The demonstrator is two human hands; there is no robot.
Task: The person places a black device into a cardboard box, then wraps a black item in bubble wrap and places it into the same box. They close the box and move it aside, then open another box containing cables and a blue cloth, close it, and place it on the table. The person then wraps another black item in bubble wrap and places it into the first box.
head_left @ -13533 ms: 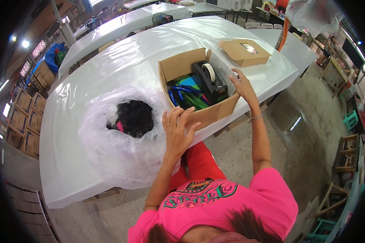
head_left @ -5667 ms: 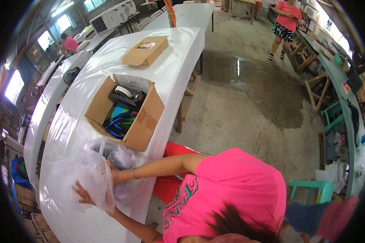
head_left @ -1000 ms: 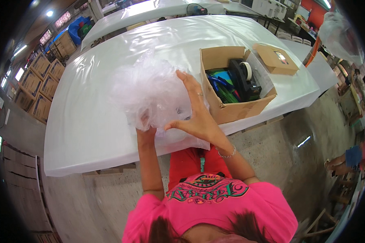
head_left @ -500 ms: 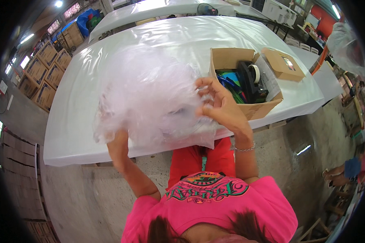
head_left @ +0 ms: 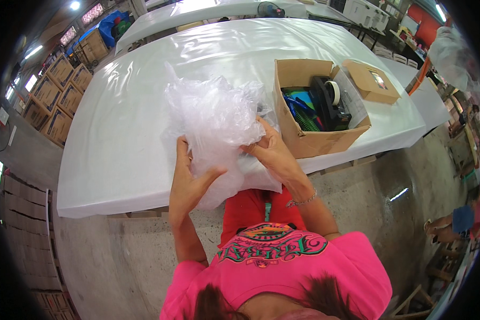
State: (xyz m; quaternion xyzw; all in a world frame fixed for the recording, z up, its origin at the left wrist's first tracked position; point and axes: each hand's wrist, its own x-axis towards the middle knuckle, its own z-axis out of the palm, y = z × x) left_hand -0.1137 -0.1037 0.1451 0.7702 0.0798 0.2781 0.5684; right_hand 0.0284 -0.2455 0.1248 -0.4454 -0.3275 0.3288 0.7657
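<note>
A crumpled bundle of thin clear plastic point(head_left: 218, 109) is bunched above the near part of the white-covered table, its lower end hanging over the front edge. My left hand point(head_left: 189, 178) cups the near left side of the bundle, thumb stretched across the front and fingers partly hidden at its edge. On the other side, my right hand point(head_left: 274, 152) grips the plastic between thumb and curled fingers. Whether anything is wrapped inside the folds cannot be made out.
An open cardboard box point(head_left: 325, 144) beside my right hand holds a black tape dispenser point(head_left: 325, 106) and blue and green items. A flat brown carton point(head_left: 372, 82) lies behind it. Stacked cartons point(head_left: 58, 98) stand far left; a person's legs point(head_left: 445, 229) show at right.
The plastic was spread wide and billowing; it is now gathered into a smaller bundle. My left hand has moved right and my right hand slightly left, so they are closer together.
</note>
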